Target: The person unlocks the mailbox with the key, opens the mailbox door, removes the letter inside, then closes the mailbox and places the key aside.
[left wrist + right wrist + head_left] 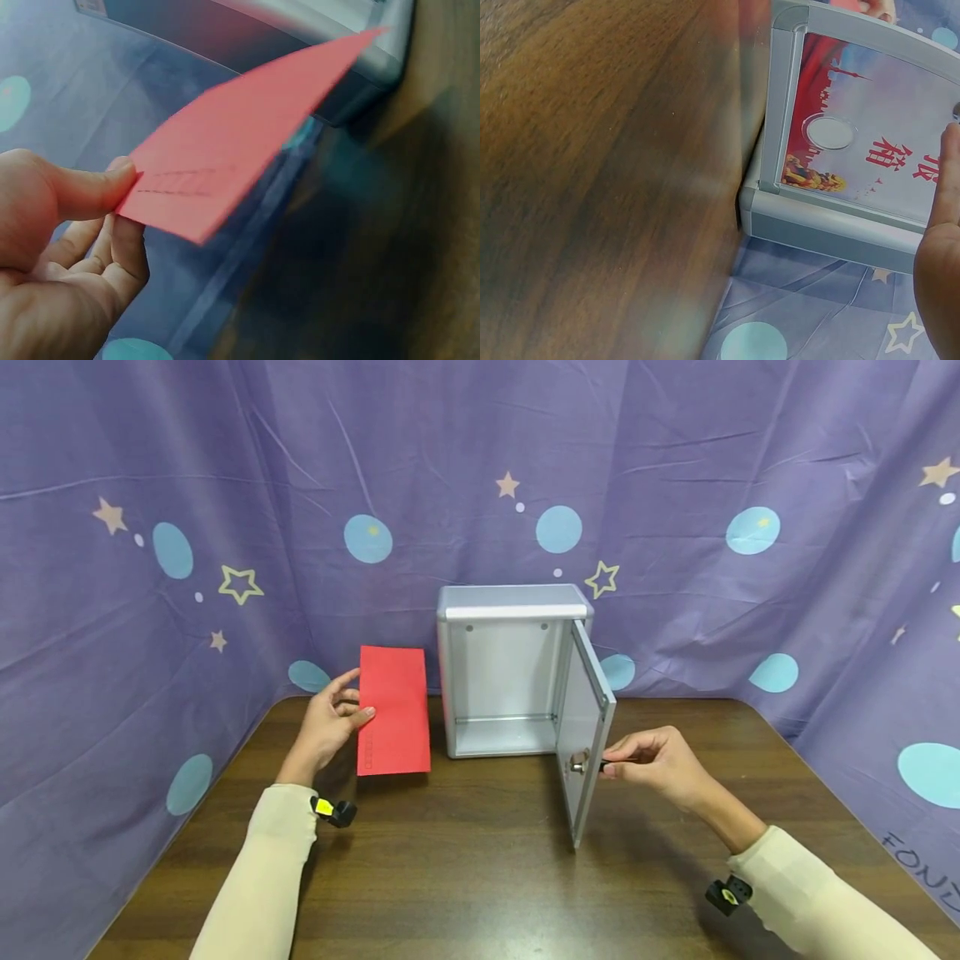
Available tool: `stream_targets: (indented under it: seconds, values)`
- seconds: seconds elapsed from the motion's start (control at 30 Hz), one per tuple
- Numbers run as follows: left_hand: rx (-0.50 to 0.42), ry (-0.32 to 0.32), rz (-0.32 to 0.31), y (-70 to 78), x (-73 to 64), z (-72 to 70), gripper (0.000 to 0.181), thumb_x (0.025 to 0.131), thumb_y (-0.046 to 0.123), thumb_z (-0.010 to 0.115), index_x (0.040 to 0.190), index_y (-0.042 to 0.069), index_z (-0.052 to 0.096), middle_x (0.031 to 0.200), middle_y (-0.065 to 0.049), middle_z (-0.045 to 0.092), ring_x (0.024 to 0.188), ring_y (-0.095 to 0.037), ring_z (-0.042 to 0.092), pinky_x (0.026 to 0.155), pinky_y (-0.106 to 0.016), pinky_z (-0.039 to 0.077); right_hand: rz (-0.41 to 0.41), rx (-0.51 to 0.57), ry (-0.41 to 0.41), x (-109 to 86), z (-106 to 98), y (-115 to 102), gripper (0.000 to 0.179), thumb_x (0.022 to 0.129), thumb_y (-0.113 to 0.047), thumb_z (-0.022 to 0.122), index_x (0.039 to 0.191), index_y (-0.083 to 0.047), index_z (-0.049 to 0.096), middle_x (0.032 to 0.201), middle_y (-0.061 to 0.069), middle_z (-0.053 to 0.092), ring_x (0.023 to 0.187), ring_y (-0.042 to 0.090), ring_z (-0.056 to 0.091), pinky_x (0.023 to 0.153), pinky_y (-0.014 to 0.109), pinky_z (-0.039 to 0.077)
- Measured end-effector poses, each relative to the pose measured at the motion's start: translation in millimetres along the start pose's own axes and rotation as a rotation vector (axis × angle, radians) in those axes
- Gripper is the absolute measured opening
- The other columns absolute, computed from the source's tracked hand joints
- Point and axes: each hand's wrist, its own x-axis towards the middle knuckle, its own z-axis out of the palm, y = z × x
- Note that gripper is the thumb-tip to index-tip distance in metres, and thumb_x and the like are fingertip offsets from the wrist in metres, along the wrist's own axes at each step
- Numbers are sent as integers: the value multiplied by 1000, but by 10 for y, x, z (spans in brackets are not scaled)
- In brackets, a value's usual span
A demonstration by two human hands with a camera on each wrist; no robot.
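Note:
My left hand (327,727) pinches a red envelope (397,710) by its left edge, thumb on the near face. The envelope is upright above the table, left of a silver metal mailbox (517,597), with faint printed marks near the held end. The mailbox's door (585,718) is swung out toward me on its right side, and nothing shows inside. At the door's lock (577,762), my right hand (660,764) pinches a small black-headed key (604,765), mostly hidden by the fingers. In the right wrist view, the door's printed front (877,112) shows beside the right hand (941,247).
Everything stands on a brown wooden table (465,877). A purple curtain (660,443) with stars and blue dots hangs behind and along both sides. The open door juts forward between the mailbox and my right hand.

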Motion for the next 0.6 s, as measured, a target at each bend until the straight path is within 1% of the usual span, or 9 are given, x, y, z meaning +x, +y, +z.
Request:
stream_targets:
  seconds: [0.13,0.23,0.37,0.5,0.6]
  values:
    - [75,-39,-45,-76,-6,25,80,91,-5,72,160,10,34,121,-21,54,92,-10,60,74,-18,55,-23,16,-11,1,-10,22,34,82,26,62,99,3,78,97,8,78,81,21,77,68,29,63]
    - [111,-54,-75,-130,-4,47,79,91,-4,71,159,8,33,122,-23,54,93,-14,60,74,-19,55,-20,21,-11,2,-14,29,33,82,26,62,99,3,78,97,9,78,82,24,77,69,32,63]
    - [138,-72,-116,-199,10,77,78,91,-5,71,159,7,34,120,-21,55,94,-17,59,74,-21,55,4,-1,3,1,-15,12,32,81,25,64,98,3,78,96,9,78,81,24,77,70,35,63]
    - [178,-86,-142,-237,19,93,75,92,-4,70,157,4,35,119,-20,55,95,-19,61,74,-23,56,13,-40,9,7,-16,-6,30,80,24,66,97,4,78,95,9,78,81,20,76,69,33,63]
    - [229,-85,-154,-248,15,97,72,92,-4,70,156,2,37,118,-21,56,93,-21,63,73,-24,56,10,-52,7,9,-18,-8,30,79,23,68,97,2,79,95,10,78,81,17,76,69,32,63]
